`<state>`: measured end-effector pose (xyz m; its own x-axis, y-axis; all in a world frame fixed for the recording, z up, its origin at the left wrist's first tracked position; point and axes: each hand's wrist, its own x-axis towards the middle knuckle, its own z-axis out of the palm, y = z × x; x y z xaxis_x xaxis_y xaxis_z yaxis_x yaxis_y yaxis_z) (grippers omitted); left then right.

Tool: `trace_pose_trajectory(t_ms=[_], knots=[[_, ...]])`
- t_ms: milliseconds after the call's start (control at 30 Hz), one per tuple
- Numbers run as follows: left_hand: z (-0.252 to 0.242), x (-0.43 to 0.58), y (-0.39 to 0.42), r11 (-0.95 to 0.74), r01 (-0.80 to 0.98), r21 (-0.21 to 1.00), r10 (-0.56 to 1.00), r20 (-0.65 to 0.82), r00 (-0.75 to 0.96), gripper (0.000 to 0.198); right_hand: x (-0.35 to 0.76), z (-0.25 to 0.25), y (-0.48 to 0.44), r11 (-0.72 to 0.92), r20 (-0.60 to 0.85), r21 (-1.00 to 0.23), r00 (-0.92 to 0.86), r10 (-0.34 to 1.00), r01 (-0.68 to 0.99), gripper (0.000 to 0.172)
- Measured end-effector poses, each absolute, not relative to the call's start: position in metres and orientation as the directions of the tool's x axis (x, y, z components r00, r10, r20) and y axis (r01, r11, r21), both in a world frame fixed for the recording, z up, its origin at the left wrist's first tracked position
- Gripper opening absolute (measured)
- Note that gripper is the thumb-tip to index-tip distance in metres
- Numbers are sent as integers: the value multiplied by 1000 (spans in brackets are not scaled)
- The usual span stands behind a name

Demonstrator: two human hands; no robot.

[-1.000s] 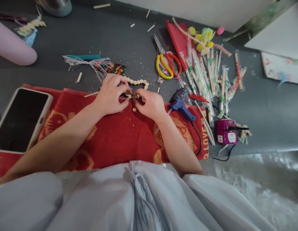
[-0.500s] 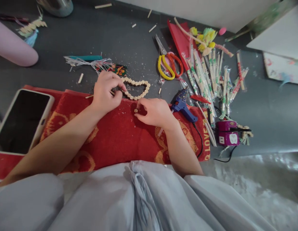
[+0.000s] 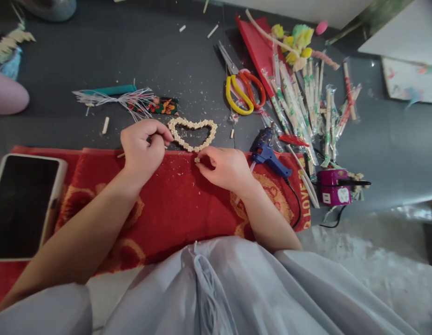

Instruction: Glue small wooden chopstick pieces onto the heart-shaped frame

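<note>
A small pale flower-shaped piece [image 3: 197, 160] is pinched between the thumb and finger of my right hand [image 3: 226, 170], above the red towel's back edge. My left hand [image 3: 143, 148] is closed, its fingers curled in toward the thumb. Its fingertips are beside the left side of a heart-shaped ring of pale little pieces [image 3: 213, 132] lying on the dark table; whether they touch it, I cannot tell. Part of a thin stick [image 3: 121, 155] shows by my left hand, the rest hidden. What the left fingers hold, if anything, is not visible.
A blue glue gun [image 3: 272, 158] lies right of my right hand, with scissors [image 3: 239, 90] behind it. Wrapped sticks [image 3: 293, 102] are piled at right, near a purple plug block [image 3: 334, 186]. White threads [image 3: 114, 98] lie at back left; a tablet [image 3: 23, 207] rests at left.
The view has shifted a little. My left hand has drawn back left from the heart-shaped ring, showing more of its left side. The right hand keeps its pinch on the small piece.
</note>
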<state>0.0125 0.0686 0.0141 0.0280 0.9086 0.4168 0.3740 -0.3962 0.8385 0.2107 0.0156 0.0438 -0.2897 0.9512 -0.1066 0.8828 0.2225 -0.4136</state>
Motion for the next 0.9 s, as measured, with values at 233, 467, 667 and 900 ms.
trace_pose_trajectory(t_ms=[233, 467, 667, 900], knots=[[15, 13, 68, -395, 360, 845, 911, 410, 38, 34, 204, 41, 14, 144, -129, -366, -203, 971, 919, 16], [16, 12, 68, -374, 366, 852, 922, 384, 50, 35, 197, 34, 12, 105, -84, -401, -151, 985, 910, 16], [13, 12, 69, -401, 347, 848, 911, 410, 50, 35, 191, 33, 11, 58, -16, -424, -72, 997, 904, 18], [13, 14, 68, -339, 377, 862, 936, 350, 41, 30, 189, 33, 13, 13, -78, -431, -51, 996, 902, 18]])
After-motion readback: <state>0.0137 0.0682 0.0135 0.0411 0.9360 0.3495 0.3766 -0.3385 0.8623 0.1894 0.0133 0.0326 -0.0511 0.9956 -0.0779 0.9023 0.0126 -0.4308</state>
